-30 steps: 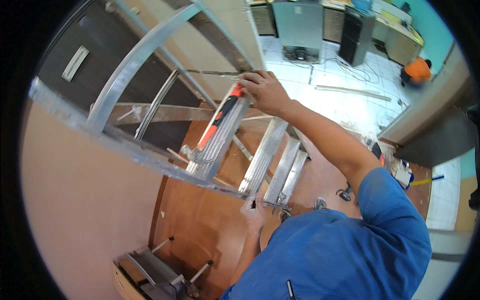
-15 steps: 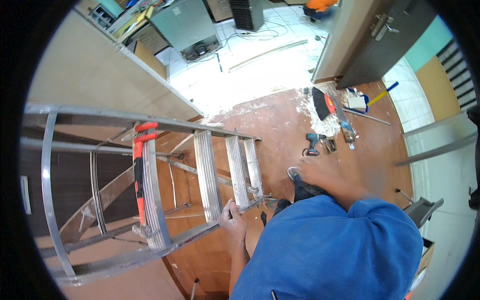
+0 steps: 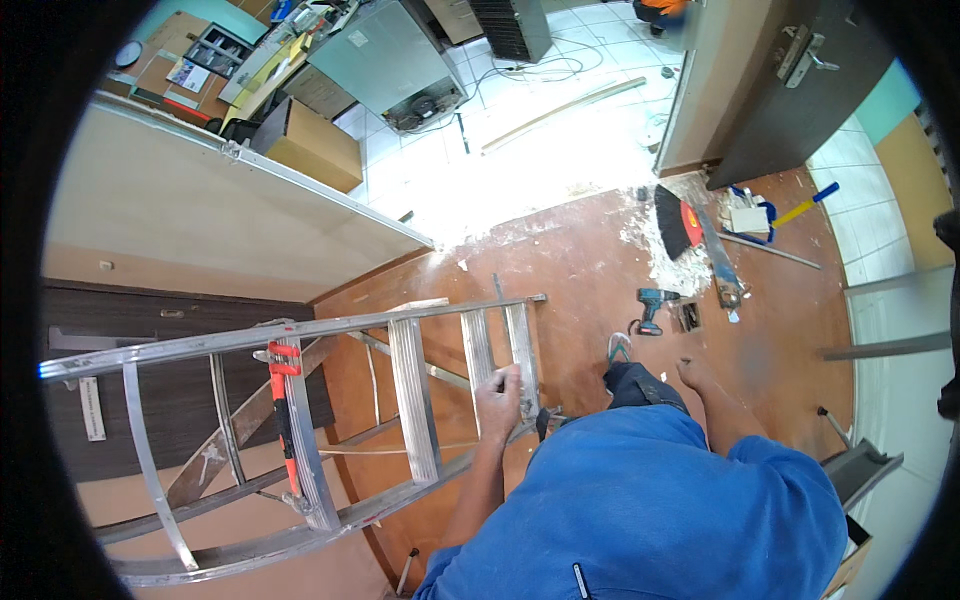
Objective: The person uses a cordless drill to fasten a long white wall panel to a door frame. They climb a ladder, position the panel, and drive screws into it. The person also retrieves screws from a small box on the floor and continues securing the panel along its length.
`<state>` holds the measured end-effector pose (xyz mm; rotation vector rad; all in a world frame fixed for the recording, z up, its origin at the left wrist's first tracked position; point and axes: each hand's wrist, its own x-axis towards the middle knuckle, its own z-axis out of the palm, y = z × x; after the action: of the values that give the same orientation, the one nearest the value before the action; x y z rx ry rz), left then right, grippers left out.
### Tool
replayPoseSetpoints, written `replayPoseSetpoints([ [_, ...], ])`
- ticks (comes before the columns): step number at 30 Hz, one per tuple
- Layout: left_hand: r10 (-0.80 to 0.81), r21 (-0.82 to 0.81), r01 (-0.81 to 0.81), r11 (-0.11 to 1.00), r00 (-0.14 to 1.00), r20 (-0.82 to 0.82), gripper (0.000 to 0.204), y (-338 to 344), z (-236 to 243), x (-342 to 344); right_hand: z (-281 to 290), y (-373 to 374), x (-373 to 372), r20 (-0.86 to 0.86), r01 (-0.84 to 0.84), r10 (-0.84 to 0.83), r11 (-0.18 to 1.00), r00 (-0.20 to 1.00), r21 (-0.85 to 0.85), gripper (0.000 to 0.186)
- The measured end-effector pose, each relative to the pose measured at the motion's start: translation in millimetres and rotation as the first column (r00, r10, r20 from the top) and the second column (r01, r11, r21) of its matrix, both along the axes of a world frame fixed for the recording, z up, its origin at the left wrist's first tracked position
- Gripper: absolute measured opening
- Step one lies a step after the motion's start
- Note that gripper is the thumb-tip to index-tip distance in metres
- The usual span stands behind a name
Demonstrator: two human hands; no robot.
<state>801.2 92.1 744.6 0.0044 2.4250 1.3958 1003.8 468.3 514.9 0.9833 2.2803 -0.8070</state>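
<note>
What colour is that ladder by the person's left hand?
The ladder is silvery grey; the head view shows it best.

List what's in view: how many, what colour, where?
Ladder: one, silver, left of centre
Hand tool: one, red-black, on ladder
Drill: one, teal, brown floor
Broom head: one, black-red, right floor
Long handle: one, yellow-blue, right
Cardboard box: one, brown, upper left
Appliance: one, grey, top
Long strip: one, pale, tiles
Lever-handled door: one, brown, upper right
Co-worker: one, orange clothing, top edge
Shirt: one, blue, lower centre
Left hand: one, bare, by ladder
Right hand: one, bare, above floor
</note>
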Motion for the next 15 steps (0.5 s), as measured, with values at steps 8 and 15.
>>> replayPoseSetpoints([
  [8,-0.249,-0.236,0.297,0.925,0.944,0.215,0.043,22,-70,-9,27,48,-92,-0.204,0.124,-0.143,0.987,0.969,-0.103,0.040],
  [15,-0.065,-0.418,0.269,0.868,0.895,0.442,0.042,-70,-154,-12,-28,88,3,-0.198,-0.001,0.068,0.947,0.978,0.320,0.043],
])
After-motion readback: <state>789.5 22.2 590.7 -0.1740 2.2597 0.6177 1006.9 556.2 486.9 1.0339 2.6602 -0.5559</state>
